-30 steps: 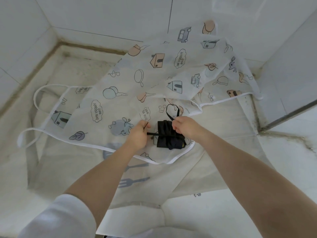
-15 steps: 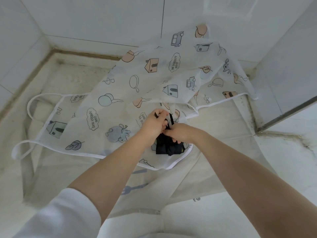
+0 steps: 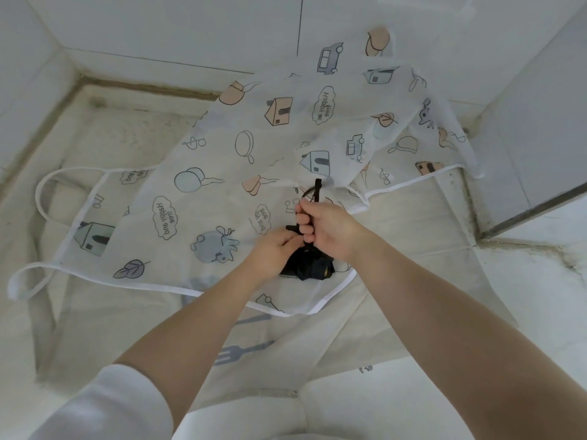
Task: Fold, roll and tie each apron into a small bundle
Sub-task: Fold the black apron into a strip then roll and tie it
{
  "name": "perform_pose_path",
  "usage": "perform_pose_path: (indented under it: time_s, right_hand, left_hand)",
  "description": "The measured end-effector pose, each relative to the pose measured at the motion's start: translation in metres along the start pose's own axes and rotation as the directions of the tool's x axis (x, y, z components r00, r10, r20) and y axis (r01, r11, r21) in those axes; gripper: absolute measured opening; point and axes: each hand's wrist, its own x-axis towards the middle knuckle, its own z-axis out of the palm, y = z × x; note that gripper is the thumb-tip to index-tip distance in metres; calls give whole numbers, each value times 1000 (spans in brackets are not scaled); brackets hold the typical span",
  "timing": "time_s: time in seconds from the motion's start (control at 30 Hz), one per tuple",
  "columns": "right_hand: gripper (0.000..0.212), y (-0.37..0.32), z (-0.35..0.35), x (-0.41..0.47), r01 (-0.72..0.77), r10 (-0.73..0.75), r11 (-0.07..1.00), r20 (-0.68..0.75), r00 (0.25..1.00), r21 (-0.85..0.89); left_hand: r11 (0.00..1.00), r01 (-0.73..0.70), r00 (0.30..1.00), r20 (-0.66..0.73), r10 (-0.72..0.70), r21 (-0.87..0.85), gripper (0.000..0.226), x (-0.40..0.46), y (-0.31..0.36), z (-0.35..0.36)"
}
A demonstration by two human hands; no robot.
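Observation:
A small black rolled apron bundle (image 3: 309,267) lies on top of a white patterned apron (image 3: 228,173) spread flat in the middle of the view. My right hand (image 3: 324,227) grips the bundle's black strap (image 3: 317,187) in a fist, and the strap end sticks up beyond my fingers. My left hand (image 3: 273,252) pinches the strap at the bundle's left top edge. Part of the bundle is hidden under both hands.
The patterned apron has white loop straps (image 3: 47,198) trailing to the left. Under it lies a pale apron with a grey fork print (image 3: 236,352). White tiled walls (image 3: 178,30) close in at the back, left and right, with a dark metal edge (image 3: 536,211) at right.
My right hand moved up from the bundle and now pulls the strap upward in a fist. My left hand dropped from above the bundle to its left top edge.

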Motion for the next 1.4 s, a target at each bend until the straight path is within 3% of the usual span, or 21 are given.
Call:
perform_pose_path:
  time_s: [0.1,0.2,0.3,0.43,0.53,0.6,0.63,0.73,0.83,0.97,1.07,1.2,1.4]
  right_hand:
    - [26,-2,10,7,35,-42,972,26,999,232]
    - [31,2,14,14,79,-78,888,-22,997,453]
    - [32,6,18,20,125,-93,818,-86,992,561]
    - [36,10,13,24,128,-47,892,-193,980,434]
    - [32,10,3,24,59,-67,998,-384,921,-32]
    - [31,10,-9,22,-13,-160,938,-468,869,-345]
    - [32,11,-16,20,-37,-180,914,-484,856,-404]
    - [30,18,-33,13,-69,-158,913,-505,849,-403]
    - [31,15,-27,4,-59,-171,903,-480,861,-426]
    - [35,-11,-6,-7,79,-204,938,-352,914,-338]
    - [34,-25,16,-9,128,-213,919,-197,957,-374]
    - [34,-24,44,-2,109,-134,926,-46,990,-362]
    - [32,2,63,8,59,-100,935,-99,990,-351]
  left_hand:
    - [945,173,985,21,-174,-278,24,1,-3,-6]
    - [884,257,966,68,-250,-390,27,6,-5,-9]
    - [835,262,957,19,-289,-484,27,11,-5,-9]
    - [733,259,943,2,-332,-629,22,13,-8,-15]
    - [677,227,972,118,-204,-700,23,11,-9,-17]
    - [716,256,967,176,-186,-650,27,12,-9,-18]
    - [740,273,962,182,-204,-614,28,13,-9,-18]
    - [935,226,971,136,-195,-275,32,14,-9,-13]
    - [990,78,994,68,-86,114,32,18,-8,-9]
    - [876,-133,991,86,106,463,28,18,-13,-12]
    - [745,-204,979,128,159,635,26,14,-9,-7]
    - [721,-192,981,161,112,666,24,11,-9,-7]
    - [646,-258,965,227,133,719,34,1,-2,-5]
